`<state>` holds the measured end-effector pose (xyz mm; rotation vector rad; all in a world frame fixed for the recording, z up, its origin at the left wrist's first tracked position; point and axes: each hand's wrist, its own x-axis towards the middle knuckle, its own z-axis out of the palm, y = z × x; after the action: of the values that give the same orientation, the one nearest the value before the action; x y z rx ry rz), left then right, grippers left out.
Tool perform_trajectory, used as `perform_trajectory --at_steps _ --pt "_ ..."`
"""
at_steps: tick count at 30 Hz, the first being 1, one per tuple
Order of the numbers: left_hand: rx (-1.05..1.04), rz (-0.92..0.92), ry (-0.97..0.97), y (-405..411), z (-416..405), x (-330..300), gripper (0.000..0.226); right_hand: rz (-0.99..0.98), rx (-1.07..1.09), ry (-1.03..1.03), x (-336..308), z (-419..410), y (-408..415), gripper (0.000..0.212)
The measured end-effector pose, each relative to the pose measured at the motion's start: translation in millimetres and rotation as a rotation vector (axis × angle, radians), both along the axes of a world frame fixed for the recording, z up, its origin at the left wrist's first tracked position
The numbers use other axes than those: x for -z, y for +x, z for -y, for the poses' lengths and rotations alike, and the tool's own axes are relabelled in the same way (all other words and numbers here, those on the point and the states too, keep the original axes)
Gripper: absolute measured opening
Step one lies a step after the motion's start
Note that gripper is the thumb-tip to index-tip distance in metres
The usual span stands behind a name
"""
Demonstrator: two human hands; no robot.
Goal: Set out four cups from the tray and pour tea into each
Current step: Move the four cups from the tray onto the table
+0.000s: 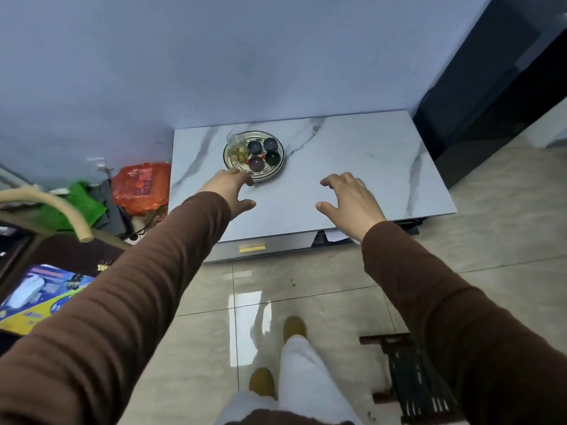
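**On the tray: all four cups unmoved, nothing poured**

Just beyond the left fingertips: four small dark cups [263, 154] sit clustered on a round tray [277, 171], two on the far side, two nearer. The cup closest to the fingers looks reddish-brown, the rest dark. Can't tell whether they're upright or upside down.

Left of the cups on the same tray, beyond the left knuckles: a clear glass pitcher [237, 145] with amber liquid low in it, presumably the tea.

Left hand [228, 187]: fingers spread and extended, tips at the tray's near rim. Touching or just short of it, can't tell. Thumb splayed out toward the right hand, holding nothing.

Right hand [349, 199]: fingers spread and loosely bent, hovering over bare marble tabletop [368, 154], well to the right of the tray. Empty.

Progress, my read: zero of four cups set out, zero filled. Everything's left: lift each cup off the tray, place it on the marble, then pour four times from the pitcher. The open stretch under the right fingers is the obvious landing spot.

Further out, left of the left sleeve: an orange plastic bag [141, 187] on the floor beside the table.
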<state>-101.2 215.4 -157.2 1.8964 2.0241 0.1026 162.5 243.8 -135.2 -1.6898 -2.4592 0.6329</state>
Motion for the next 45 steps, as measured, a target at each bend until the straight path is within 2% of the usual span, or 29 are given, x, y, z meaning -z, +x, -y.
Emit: perform_trajectory --at_steps 10,17,24,35,45 --pt "-0.083 0.027 -0.072 -36 -104 46 0.052 0.001 -0.047 -0.073 42 -121 -52 0.043" --pt "-0.107 0.063 -0.084 -73 -177 93 0.060 -0.021 0.018 -0.082 88 -191 -99 0.041" --pt "-0.173 0.069 -0.166 -88 -240 155 0.060 -0.040 0.053 -0.139 153 -258 -128 0.042" --pt "-0.275 0.048 -0.250 -78 -318 267 0.064 -0.022 -0.055 -0.241 283 -352 -159 0.055" --pt "-0.176 -0.031 -0.230 -87 -346 339 0.076 0.008 -0.087 -0.164 369 -381 -188 0.069"
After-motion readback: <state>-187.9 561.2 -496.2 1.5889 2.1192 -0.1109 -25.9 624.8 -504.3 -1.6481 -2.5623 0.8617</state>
